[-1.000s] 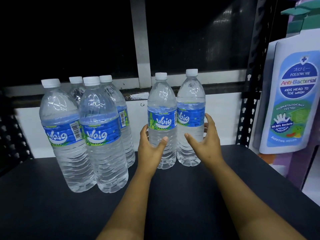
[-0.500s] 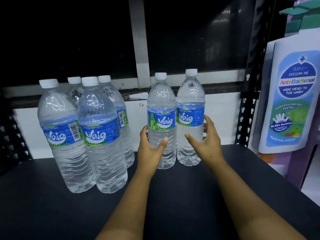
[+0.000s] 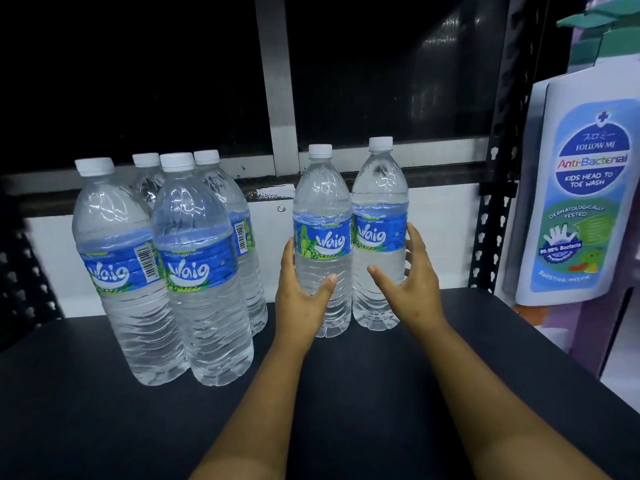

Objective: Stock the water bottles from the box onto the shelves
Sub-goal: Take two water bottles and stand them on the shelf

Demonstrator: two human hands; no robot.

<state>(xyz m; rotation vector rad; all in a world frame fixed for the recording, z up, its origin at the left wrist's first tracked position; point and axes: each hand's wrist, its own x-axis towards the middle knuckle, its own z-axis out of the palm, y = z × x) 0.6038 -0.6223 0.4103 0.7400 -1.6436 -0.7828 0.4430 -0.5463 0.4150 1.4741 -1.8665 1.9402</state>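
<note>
Bottles, two of them, are standing together on the shelf as before, each still being held by the left hand and right hand, so placing is nearly finishing.

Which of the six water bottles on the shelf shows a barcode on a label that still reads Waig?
The front-left bottle, leftmost of the group of four: its barcode sits at the label's right edge. The other barcode, on the back-right bottle of that group, shows no logo.

Shop: stocked shelf, product display
</note>
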